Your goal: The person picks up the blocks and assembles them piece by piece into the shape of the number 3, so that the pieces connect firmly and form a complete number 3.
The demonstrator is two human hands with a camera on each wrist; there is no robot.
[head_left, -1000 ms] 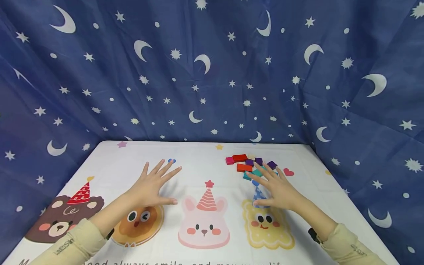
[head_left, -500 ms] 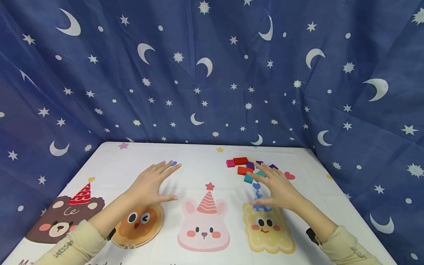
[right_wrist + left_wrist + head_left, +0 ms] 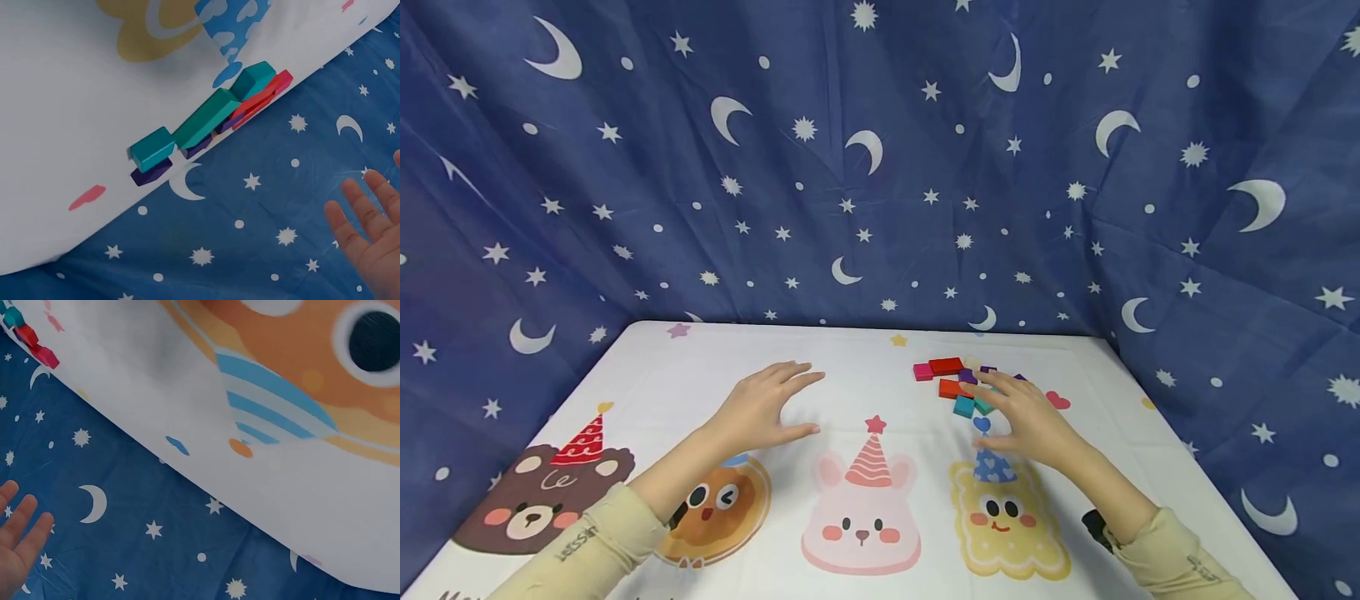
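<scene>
Partly hidden | blocks [image 3: 953,388] (right fingers [image 3: 1002,386] in front) | starry curtain [image 3: 910,250] behind

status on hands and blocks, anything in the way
Left hand empty above table. Right hand empty, nearest the blocks. Blocks clustered toward far side, some hidden behind right hand in head view. No obstacle seen.

You face a blue curtain [image 3: 910,158] with white moons [image 3: 1272,205] and stars [image 3: 1333,298] behind a white tablecloth [image 3: 850,387]. Its print shows you a brown bear [image 3: 538,487], a round orange face [image 3: 718,521], a pink rabbit [image 3: 862,550], a yellow biscuit [image 3: 1011,546] and, probably, lettering [image 3: 454,596] cropped at the bottom edge.
</scene>
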